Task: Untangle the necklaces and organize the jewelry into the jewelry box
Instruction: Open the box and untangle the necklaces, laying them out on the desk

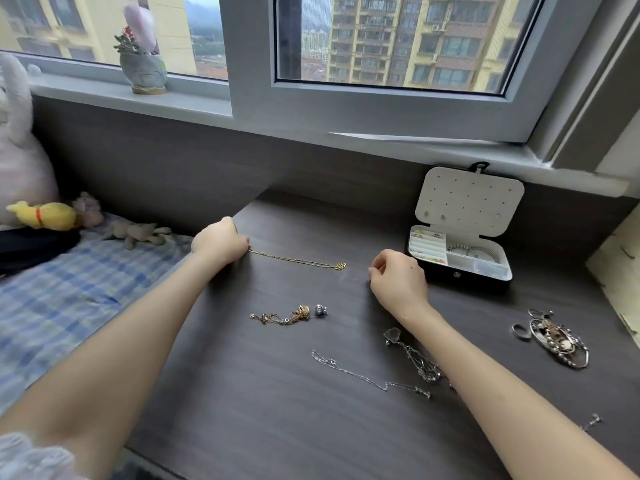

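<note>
Beyond the window [391, 39] stand tall apartment blocks, and a small plant pot [143, 72] sits on the sill at the left. Below it a dark wood tabletop [263, 393] runs across most of the view, with a bed [69, 289] in a blue checked sheet beside it on the left, plush toys [45, 216] lying at its far end.

Both bare forearms reach forward over the tabletop. The left hand [220, 242] is curled, its fingers pinching one end of a gold necklace [298, 261]. The right hand [398, 275] hovers well apart from that chain, fingers curled with thumb and forefinger close together (whether they pinch anything cannot be told).

The jewelry box [460, 277] stands open just right of the right hand, lid upright, with rings and a beaded bracelet in its compartments. A heap of bangles and rings [557, 341] lies near the right edge.

The gold necklace lies stretched straight, its small pendant at the end toward the right hand. Nearer the person lie a tangle of gold and silver chains [294, 315], a thin silver chain [363, 375], and a second silver necklace [415, 358] partly under the right forearm.
</note>
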{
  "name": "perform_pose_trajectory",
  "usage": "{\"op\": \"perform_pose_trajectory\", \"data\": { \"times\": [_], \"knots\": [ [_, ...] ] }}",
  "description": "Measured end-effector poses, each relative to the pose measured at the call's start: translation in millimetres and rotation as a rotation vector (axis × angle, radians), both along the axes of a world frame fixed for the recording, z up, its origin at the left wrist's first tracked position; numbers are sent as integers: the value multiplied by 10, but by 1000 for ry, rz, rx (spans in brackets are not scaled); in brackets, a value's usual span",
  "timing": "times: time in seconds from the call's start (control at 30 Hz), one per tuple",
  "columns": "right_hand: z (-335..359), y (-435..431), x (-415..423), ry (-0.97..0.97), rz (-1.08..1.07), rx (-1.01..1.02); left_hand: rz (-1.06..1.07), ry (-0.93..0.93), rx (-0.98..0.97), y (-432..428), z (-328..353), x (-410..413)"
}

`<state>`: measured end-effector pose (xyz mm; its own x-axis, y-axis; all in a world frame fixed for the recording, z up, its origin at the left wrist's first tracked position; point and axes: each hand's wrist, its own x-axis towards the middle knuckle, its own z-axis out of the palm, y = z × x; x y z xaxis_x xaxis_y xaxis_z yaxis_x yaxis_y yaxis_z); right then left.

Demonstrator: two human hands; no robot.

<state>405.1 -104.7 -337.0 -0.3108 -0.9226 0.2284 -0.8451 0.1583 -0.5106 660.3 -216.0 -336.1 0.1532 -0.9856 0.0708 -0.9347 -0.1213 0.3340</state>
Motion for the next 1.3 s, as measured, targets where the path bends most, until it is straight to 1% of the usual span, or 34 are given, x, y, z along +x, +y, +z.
{"op": "perform_pose_trajectory", "data": {
  "times": [0.07,0.13,0.23,0.3,0.33,0.43,0.47,0.53,0.63,0.87,0.9,0.93,0.97,1.07,1.1,1.17,1.3],
  "knots": [
    [72,122,-21,26,47,34,28,-31,-13,63,10,-2],
    [135,279,-78,60,107,103,28,-56,-67,156,18,-20],
    [253,527,-178,90,162,209,-58,-25,-197,371,87,-141],
    [342,684,-220,70,197,224,-192,69,-245,607,184,-294],
    [381,764,-232,59,223,227,-293,111,-235,754,231,-375],
    [455,1030,-244,100,346,301,-667,146,-129,1252,291,-539],
    [464,1118,-249,132,385,333,-763,151,-90,1397,292,-569],
    [465,1281,-270,202,428,375,-874,174,-40,1595,267,-612],
    [418,1430,-296,279,406,390,-932,186,-39,1734,231,-701],
    [322,1540,-233,354,425,402,-960,294,-5,1876,268,-895],
    [332,1551,-227,333,426,377,-972,308,-12,1905,275,-918],
    [359,1555,-223,273,421,344,-988,318,-28,1938,283,-940],
    [409,1555,-215,168,408,312,-1003,321,-52,1972,295,-963],
    [605,1518,-197,-274,372,323,-1044,316,-176,2066,358,-1024],
    [662,1503,-193,-388,367,343,-1048,325,-214,2088,395,-1042],
    [734,1466,-189,-526,351,353,-1028,356,-262,2105,467,-1062],
    [830,1407,-190,-730,357,317,-997,366,-328,2069,598,-1052]
  ]
}}
